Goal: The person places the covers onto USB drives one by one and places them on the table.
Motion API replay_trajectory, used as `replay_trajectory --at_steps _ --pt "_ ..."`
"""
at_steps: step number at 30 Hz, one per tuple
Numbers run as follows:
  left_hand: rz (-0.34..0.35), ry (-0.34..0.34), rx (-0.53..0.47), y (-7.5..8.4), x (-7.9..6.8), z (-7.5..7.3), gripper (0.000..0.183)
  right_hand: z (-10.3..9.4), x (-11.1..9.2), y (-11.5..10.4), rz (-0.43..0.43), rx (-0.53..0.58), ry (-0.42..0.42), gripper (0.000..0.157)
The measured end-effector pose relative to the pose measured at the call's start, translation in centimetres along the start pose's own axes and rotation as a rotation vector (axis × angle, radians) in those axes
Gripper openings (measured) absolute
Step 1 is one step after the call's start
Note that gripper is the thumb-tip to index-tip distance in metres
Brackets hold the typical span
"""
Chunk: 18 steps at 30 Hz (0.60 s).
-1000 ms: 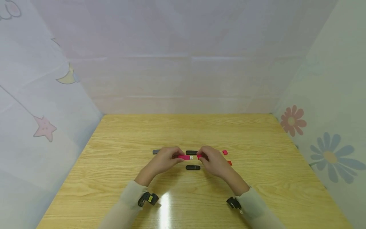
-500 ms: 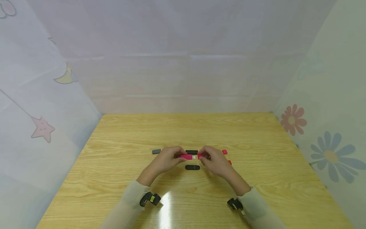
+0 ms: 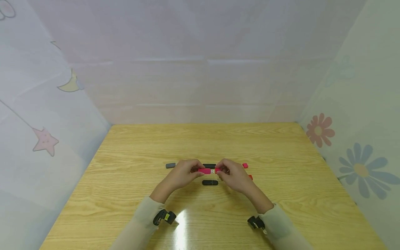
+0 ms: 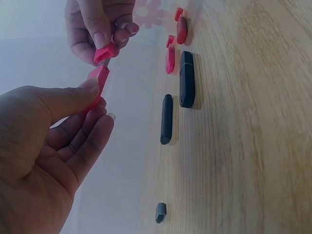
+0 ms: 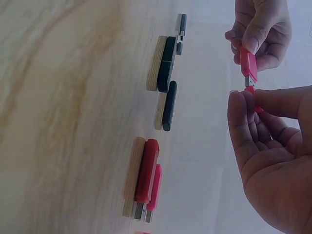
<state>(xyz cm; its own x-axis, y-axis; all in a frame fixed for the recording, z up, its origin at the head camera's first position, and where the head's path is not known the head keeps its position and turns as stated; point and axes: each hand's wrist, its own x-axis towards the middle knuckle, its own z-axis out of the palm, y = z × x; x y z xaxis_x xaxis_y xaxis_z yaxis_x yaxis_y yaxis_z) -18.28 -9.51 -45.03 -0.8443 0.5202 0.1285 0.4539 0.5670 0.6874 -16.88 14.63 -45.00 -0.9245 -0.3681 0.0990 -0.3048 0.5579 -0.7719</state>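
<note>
My left hand (image 3: pixel 181 175) pinches a pink USB flash drive (image 3: pixel 205 171) between thumb and fingers, its metal plug pointing right. Opposite it, my right hand (image 3: pixel 234 177) pinches a small pinkish-red cap (image 4: pixel 104 52). In the left wrist view the cap sits at the plug's end, with part of the metal showing between cap and body. How far the plug is inside the cap I cannot tell. Both hands are raised above the table. One black flash drive (image 3: pixel 210 182) lies in front of the held pieces and another (image 3: pixel 209 166) behind them.
On the wooden table (image 3: pixel 200 142), a grey piece (image 3: pixel 170 165) lies left. Right are a pink cap (image 3: pixel 245 165) and a red piece (image 3: pixel 250 177). The right wrist view shows uncapped red (image 5: pixel 147 170) and pink (image 5: pixel 155 187) flash drives. Patterned cloth walls surround the table.
The flash drive in my left hand has shifted right to the cap, and the gap between plug and cap has closed. My right hand has barely moved.
</note>
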Motion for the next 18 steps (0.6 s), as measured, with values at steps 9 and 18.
replay_trajectory --at_steps 9,18 --pt "0.001 -0.003 0.002 -0.02 0.07 0.01 0.012 0.0 -0.1 -0.29 0.003 0.03 -0.009 0.012" --pt "0.005 0.002 -0.014 0.14 -0.04 -0.06 0.011 0.01 -0.05 -0.47 0.007 0.018 -0.004 0.012"
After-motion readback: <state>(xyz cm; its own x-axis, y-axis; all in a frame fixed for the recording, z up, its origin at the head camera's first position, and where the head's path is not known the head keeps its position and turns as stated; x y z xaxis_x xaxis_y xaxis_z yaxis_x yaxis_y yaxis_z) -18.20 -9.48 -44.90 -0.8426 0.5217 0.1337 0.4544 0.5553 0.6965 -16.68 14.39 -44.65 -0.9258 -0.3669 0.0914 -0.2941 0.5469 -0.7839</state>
